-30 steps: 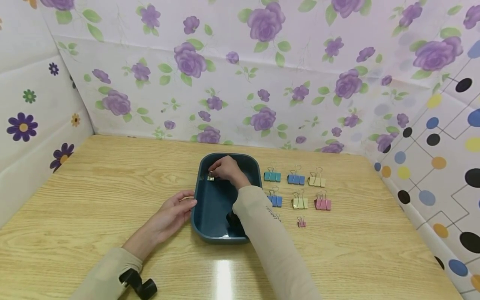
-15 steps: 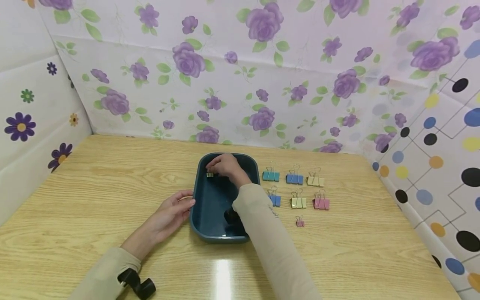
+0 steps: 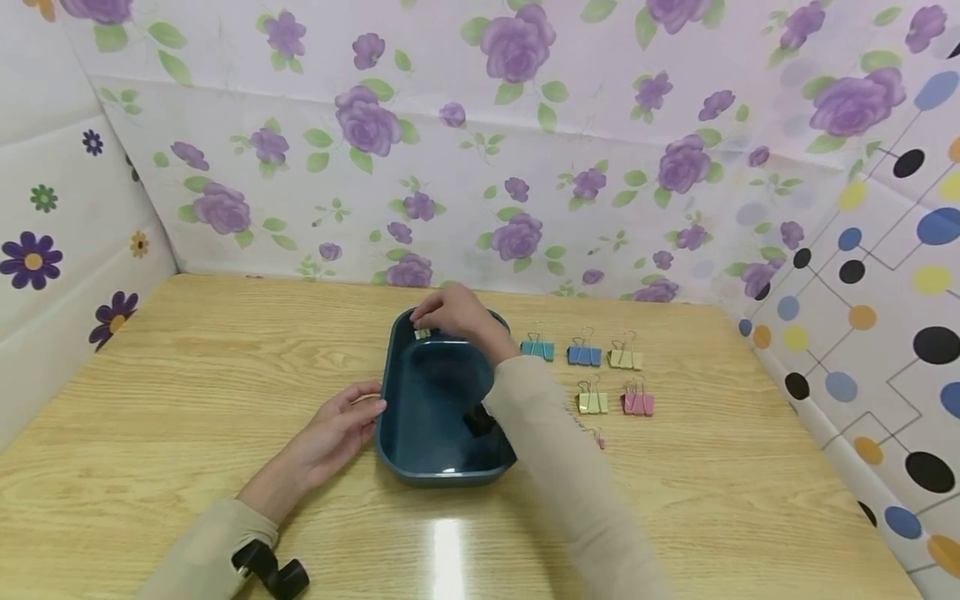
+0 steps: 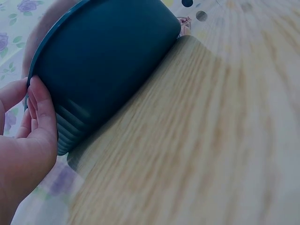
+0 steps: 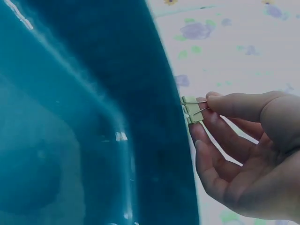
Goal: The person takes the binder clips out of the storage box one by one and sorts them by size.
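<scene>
In the head view a dark teal plastic basin [image 3: 446, 477] stands on the wooden table. My left hand [image 3: 341, 433] holds its left rim, and the left wrist view shows thumb and fingertips at that edge [image 4: 31, 70], fingers along the outer wall. My right hand [image 3: 457, 312] is above the basin's far left corner. Between thumb and fingers it pinches a small pale yellow binder clip [image 5: 193, 110] by its wire handles, as the right wrist view shows. That clip [image 3: 422, 333] is close to the far rim. Whether it touches the basin I cannot tell.
Right of the basin are binder clips in rows: teal [image 3: 537, 350], blue [image 3: 584, 356] and cream [image 3: 626, 359] behind, yellow [image 3: 592, 403] and pink [image 3: 638, 404] in front. A small pink clip [image 3: 599, 439] is partly hidden by my right sleeve [image 3: 558, 450]. Patterned sheets [image 3: 300, 167] surround the table.
My right hand has risen from inside the basin toward its far rim, carrying the small yellow clip. The right sleeve now hides a blue clip seen before. My left hand stays at the rim.
</scene>
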### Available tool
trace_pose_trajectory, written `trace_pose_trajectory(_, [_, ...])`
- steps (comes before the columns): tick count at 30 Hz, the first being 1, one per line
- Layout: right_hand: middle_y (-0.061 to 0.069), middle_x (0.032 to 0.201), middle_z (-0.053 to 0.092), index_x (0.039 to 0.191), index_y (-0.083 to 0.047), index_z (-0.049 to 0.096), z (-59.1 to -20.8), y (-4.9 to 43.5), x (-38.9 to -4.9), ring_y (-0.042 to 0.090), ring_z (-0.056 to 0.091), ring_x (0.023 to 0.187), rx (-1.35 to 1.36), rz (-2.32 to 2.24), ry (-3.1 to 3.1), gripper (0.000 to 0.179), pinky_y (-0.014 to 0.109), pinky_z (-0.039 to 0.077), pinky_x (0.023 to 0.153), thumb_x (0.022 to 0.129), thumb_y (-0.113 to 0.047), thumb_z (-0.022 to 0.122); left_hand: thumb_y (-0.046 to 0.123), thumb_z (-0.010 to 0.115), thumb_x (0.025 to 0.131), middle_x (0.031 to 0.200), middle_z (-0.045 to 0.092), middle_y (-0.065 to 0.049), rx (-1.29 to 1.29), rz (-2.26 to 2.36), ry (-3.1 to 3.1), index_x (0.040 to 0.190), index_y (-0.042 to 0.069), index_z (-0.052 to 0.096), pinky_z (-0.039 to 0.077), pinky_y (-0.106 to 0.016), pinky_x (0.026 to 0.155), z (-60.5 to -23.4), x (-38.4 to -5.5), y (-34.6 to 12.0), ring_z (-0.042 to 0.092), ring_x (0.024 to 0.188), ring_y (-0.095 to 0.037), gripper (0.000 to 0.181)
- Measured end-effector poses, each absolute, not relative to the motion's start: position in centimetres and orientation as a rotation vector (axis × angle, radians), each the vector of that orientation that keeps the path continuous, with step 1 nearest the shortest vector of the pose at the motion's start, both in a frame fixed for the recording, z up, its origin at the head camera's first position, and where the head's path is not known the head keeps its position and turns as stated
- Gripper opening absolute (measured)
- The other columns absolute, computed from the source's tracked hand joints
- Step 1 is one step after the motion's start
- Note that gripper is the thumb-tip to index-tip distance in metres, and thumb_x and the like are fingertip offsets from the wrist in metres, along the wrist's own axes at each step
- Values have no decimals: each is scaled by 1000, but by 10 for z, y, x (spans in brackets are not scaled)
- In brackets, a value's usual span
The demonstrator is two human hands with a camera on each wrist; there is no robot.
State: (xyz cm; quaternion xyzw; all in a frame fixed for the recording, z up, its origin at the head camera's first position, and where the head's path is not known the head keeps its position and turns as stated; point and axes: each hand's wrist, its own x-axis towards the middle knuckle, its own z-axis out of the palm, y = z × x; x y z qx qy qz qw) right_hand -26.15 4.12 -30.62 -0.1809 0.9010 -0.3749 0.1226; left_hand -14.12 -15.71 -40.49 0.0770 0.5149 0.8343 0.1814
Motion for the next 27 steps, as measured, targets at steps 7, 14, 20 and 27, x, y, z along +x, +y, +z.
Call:
trace_pose_trajectory(7, [7,106,69,104,-2,74,-290,62,-259,19,60,93,-598,-1089,2649,17,27,50,76,92,-13,67,-3,50,98,96,63,0,228,2377,1431,110,8,51,48,-22,81,-406,-142,-157,59,91,-9,16])
trace_pose_trajectory(14, [5,106,69,105,-3,74,-288,97,-253,19,61,95,-557,-1125,2632,20,36,52,83,90,-15,70,-5,49,97,97,64,-2,230,2393,1399,109,5,50,49,-23,82,-405,-142,-155,59,92,-11,16])
trace_pose_trajectory(20, [5,105,68,108,-4,72,-293,137,-242,23,63,95,-484,-1165,2610,23,42,51,86,92,-19,68,-6,47,97,97,63,-2,223,2392,1398,108,5,50,49,-23,81,-406,-143,-153,59,91,-10,16])
trace_pose_trajectory(27, [7,112,65,110,-7,71,-293,178,-229,29,61,101,-454,-1186,2619,24,45,49,87,93,-23,67,-5,48,97,100,61,-5,203,2391,1419,111,1,49,49,-23,81,-405,-143,-158,59,91,-11,15])
